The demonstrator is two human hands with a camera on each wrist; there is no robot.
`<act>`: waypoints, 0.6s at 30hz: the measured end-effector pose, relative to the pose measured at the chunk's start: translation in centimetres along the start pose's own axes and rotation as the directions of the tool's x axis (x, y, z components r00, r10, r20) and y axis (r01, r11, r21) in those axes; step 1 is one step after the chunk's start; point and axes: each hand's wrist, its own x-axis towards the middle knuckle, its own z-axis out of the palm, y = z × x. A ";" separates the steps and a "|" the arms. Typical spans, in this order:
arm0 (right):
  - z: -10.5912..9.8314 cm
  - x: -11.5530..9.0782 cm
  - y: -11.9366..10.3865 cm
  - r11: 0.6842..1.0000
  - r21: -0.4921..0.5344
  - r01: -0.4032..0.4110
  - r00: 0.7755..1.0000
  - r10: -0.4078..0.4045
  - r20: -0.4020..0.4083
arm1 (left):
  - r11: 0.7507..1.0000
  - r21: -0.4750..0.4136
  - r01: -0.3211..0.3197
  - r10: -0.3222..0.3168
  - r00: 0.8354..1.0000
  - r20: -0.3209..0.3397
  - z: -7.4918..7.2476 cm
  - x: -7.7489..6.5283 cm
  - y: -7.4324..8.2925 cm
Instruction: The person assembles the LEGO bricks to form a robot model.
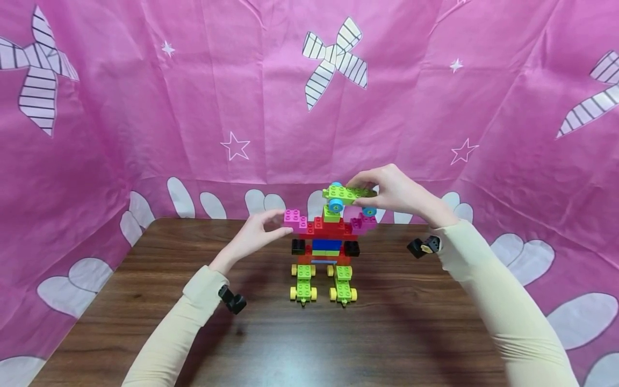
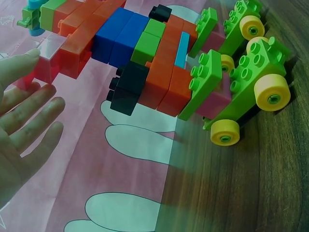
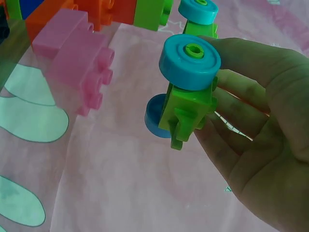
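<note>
A brick figure (image 1: 329, 230) stands on the table, with a red and blue body, pink stepped arms and black bricks at its sides. Its feet are two green wheeled bases (image 1: 303, 284) with yellow wheels. At the arm on the left, my left hand (image 1: 253, 236) pinches the pink brick (image 1: 292, 216) between thumb and fingers. My right hand (image 1: 394, 188) grips a green wheeled base (image 1: 345, 193) with blue wheels (image 3: 189, 62), thumb in front and fingers behind. That base lies level over the lime brick (image 1: 331, 214) at the figure's top, overlapping it in the head view.
The brown wooden table (image 1: 271, 344) extends in front of the figure. A pink curtain (image 1: 271, 107) with bows and stars hangs close behind and along both sides. Black wrist cameras (image 1: 233, 301) stick out from both cuffs.
</note>
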 end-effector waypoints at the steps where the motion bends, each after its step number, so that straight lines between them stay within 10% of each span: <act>1: 0.1 0.1 -0.1 1.000 0.003 0.000 1.000 0.000 0.007 | 1.000 0.001 -0.003 0.003 1.000 0.000 0.0 0.0 0.0; 18: 0.9 0.9 -0.5 0.997 0.071 0.016 0.998 -0.020 0.054 | 0.997 -0.071 0.000 0.001 1.000 0.014 -0.4 0.0 0.0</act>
